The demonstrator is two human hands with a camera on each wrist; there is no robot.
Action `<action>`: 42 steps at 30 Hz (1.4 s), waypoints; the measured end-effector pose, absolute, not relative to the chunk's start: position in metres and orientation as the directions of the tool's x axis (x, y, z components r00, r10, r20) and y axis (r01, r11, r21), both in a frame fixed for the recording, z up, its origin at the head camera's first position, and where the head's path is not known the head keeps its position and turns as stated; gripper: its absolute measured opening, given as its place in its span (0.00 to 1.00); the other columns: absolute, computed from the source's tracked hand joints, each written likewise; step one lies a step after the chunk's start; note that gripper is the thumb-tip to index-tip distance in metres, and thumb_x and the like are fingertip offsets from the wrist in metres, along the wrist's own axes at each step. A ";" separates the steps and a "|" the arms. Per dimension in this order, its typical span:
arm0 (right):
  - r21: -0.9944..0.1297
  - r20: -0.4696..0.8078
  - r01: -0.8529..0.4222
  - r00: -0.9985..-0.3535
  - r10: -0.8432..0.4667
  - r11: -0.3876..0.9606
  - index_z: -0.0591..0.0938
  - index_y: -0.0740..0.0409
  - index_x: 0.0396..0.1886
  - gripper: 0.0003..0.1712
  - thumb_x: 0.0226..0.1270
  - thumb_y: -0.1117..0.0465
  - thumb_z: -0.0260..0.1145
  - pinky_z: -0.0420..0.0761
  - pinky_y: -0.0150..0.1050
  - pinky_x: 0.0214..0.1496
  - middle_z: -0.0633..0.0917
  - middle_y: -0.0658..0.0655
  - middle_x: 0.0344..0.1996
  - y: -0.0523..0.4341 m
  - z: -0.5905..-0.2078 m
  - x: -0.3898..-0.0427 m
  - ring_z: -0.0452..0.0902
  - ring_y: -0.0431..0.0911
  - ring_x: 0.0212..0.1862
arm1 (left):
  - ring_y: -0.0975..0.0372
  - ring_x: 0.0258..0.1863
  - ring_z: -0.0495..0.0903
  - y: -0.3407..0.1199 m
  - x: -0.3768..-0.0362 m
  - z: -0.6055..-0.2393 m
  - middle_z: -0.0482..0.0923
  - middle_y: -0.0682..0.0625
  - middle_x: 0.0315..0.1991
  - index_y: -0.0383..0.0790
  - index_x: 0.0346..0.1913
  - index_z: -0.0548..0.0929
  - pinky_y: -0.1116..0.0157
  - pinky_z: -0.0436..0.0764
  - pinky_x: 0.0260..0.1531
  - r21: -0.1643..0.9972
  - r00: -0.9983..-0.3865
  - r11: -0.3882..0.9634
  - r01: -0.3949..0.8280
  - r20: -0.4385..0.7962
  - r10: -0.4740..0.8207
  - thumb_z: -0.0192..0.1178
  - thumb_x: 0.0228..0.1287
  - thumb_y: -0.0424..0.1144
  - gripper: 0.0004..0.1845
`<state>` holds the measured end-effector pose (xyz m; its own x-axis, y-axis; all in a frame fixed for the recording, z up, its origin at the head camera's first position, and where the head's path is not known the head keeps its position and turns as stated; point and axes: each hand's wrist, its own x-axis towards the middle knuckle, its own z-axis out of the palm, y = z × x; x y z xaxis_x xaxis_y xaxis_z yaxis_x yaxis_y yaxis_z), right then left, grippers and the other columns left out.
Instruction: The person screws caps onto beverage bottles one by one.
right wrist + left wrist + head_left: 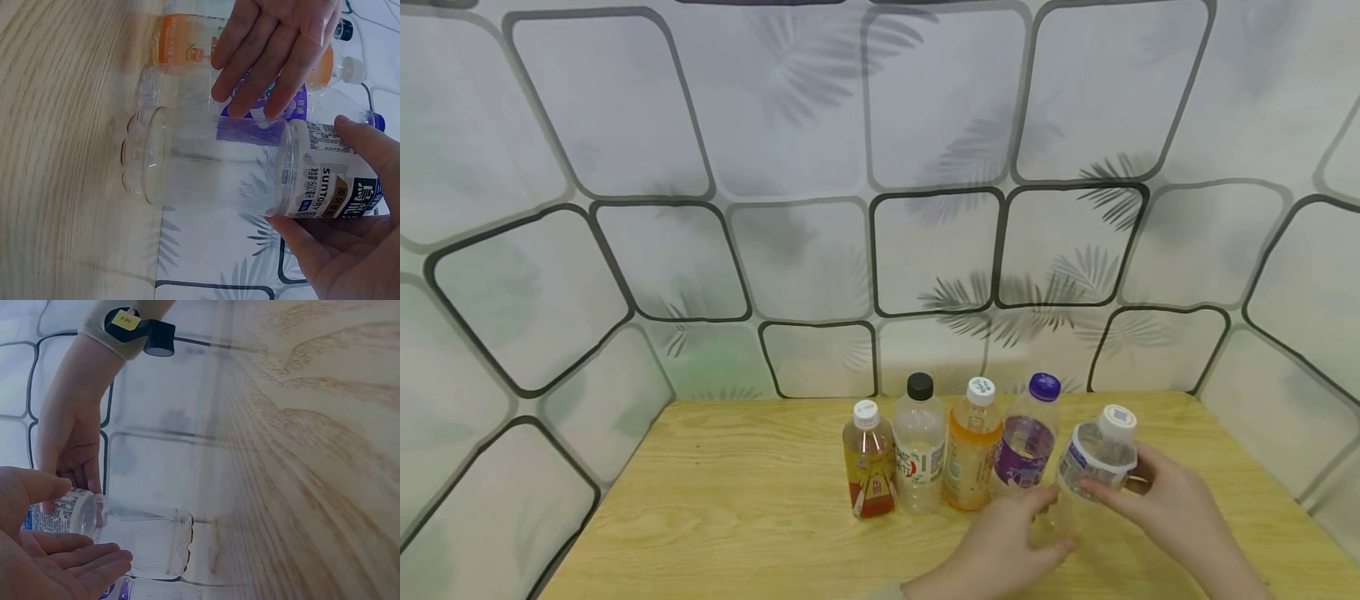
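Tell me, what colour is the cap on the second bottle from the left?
Black cap, clearest in the head view.

Tabletop (737, 500) was light wood with visible grain and knots, set into a corner. Walls (625, 125) on three sides were covered in pale sheeting printed with rounded black and grey frames and faint palm-leaf shadows (1000, 308). Back wall met the tabletop's far edge; side walls ran along its left and right edges. Light was even and soft, with no hard shadows on the wood. Floor and windows were out of view.
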<state>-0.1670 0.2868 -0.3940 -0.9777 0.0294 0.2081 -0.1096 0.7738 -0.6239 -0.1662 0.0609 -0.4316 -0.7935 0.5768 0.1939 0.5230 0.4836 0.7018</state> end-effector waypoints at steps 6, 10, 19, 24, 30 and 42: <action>-0.632 0.211 -0.119 -0.977 0.022 0.766 0.80 0.73 0.64 0.41 0.61 0.51 0.83 0.89 0.33 0.36 0.87 0.77 0.54 0.287 -0.396 -0.175 0.91 0.65 0.48 | 0.69 0.57 0.86 0.066 -0.169 -0.436 0.86 0.55 0.64 0.41 0.71 0.79 0.76 0.84 0.50 0.705 -0.795 0.487 0.515 0.180 0.579 0.68 0.74 0.49 0.28; -0.634 0.213 -0.125 -0.977 0.018 0.763 0.80 0.73 0.62 0.40 0.61 0.51 0.83 0.89 0.33 0.36 0.87 0.77 0.53 0.287 -0.397 -0.179 0.91 0.64 0.47 | 0.70 0.56 0.86 0.068 -0.171 -0.438 0.86 0.56 0.63 0.40 0.72 0.78 0.76 0.84 0.50 0.711 -0.795 0.486 0.507 0.170 0.582 0.68 0.74 0.49 0.30; -0.621 0.233 -0.146 -0.972 0.003 0.770 0.81 0.73 0.61 0.39 0.61 0.50 0.83 0.90 0.34 0.36 0.87 0.77 0.52 0.289 -0.400 -0.186 0.91 0.64 0.47 | 0.68 0.59 0.86 0.073 -0.171 -0.439 0.83 0.54 0.68 0.40 0.74 0.76 0.74 0.85 0.52 0.671 -0.795 0.533 0.516 0.143 0.589 0.67 0.74 0.51 0.32; -0.626 0.232 -0.150 -0.973 -0.001 0.766 0.80 0.73 0.62 0.39 0.61 0.51 0.83 0.90 0.35 0.37 0.87 0.78 0.53 0.289 -0.399 -0.190 0.91 0.64 0.47 | 0.66 0.63 0.84 0.075 -0.170 -0.437 0.81 0.54 0.70 0.40 0.74 0.76 0.72 0.85 0.56 0.628 -0.794 0.565 0.536 0.146 0.590 0.66 0.74 0.52 0.33; -0.638 0.216 -0.158 -0.976 -0.022 0.753 0.78 0.75 0.64 0.39 0.63 0.53 0.82 0.92 0.41 0.40 0.85 0.80 0.56 0.289 -0.400 -0.194 0.90 0.68 0.50 | 0.64 0.67 0.82 0.079 -0.169 -0.438 0.78 0.53 0.73 0.41 0.77 0.73 0.69 0.83 0.62 0.623 -0.810 0.596 0.507 0.106 0.577 0.66 0.74 0.54 0.35; -0.633 0.203 -0.159 -0.978 -0.035 0.758 0.77 0.76 0.64 0.39 0.65 0.52 0.80 0.92 0.40 0.40 0.85 0.79 0.56 0.292 -0.399 -0.203 0.89 0.67 0.50 | 0.62 0.69 0.80 0.086 -0.173 -0.438 0.77 0.52 0.74 0.42 0.77 0.73 0.67 0.84 0.63 0.616 -0.819 0.615 0.492 0.090 0.566 0.66 0.74 0.56 0.36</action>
